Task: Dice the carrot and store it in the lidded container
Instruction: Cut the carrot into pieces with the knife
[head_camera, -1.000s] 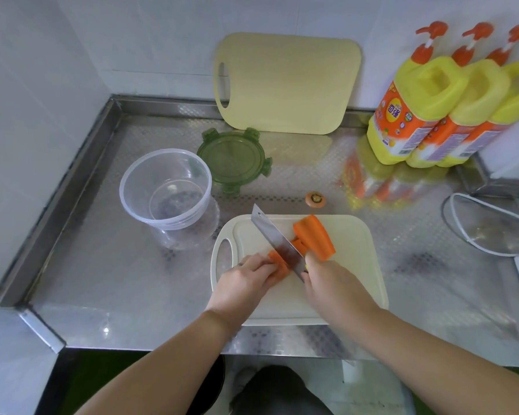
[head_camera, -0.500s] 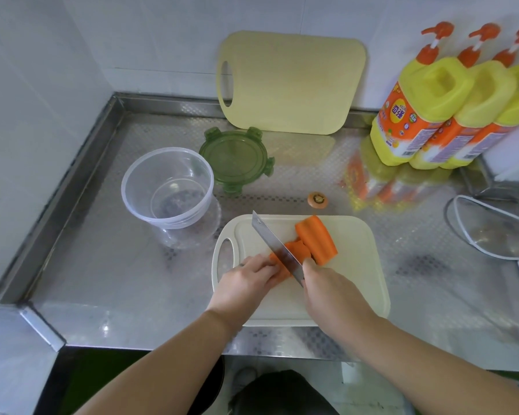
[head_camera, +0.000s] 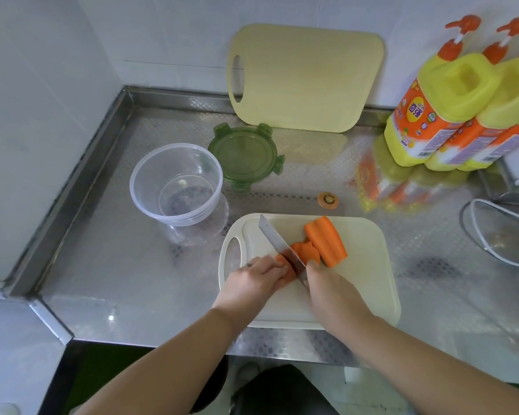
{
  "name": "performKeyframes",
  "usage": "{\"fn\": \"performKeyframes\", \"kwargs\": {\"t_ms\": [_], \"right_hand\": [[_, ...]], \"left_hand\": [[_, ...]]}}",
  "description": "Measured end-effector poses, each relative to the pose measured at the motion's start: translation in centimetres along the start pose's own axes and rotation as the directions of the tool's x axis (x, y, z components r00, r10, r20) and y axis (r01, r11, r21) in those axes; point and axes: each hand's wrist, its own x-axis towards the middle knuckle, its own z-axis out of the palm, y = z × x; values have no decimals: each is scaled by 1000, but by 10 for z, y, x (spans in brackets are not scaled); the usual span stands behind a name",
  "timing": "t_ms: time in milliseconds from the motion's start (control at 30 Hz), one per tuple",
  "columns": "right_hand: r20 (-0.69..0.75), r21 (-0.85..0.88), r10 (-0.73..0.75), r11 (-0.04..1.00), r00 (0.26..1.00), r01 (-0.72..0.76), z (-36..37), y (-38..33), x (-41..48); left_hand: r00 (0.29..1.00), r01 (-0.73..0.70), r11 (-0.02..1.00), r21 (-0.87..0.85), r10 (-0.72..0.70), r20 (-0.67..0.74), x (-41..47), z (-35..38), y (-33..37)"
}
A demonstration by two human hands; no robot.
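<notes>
On the white cutting board lies a big orange carrot chunk with a few cut slices beside it. My left hand holds down a small carrot piece with curled fingers. My right hand grips the knife, whose blade slants across the carrot right beside my left fingers. The clear round container stands to the left of the board, and its green lid lies flat behind it.
A yellow cutting board leans on the back wall. Three yellow detergent bottles stand at the back right. A cut carrot end lies on the steel counter behind the board. A glass lid rests at the right edge.
The knife blade has stayed in the carrot and shifted only slightly, and a few slices now lie beside the blade. Both hands have kept their places.
</notes>
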Motion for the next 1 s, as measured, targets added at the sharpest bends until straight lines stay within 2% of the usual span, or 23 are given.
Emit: {"fn": "performKeyframes", "kwargs": {"t_ms": [133, 267, 400, 533, 1000], "right_hand": [[2, 142, 49, 989, 999, -49, -10, 9, 4], [-100, 76, 10, 997, 995, -2, -18, 4, -8], [-78, 28, -7, 1000, 997, 10, -17, -3, -19], [-88, 55, 10, 998, 996, -5, -14, -3, -25], [-63, 21, 0, 1000, 998, 2, -16, -5, -29]], "left_hand": [[1000, -16, 1000, 18, 17, -8, 2, -2, 1], [1000, -8, 1000, 12, 8, 14, 3, -7, 4], [999, 19, 1000, 5, -19, 38, 2, -9, 6], [996, 77, 997, -4, -76, 35, 4, -11, 12], [996, 67, 998, 2, -67, 53, 1, -7, 7]]}}
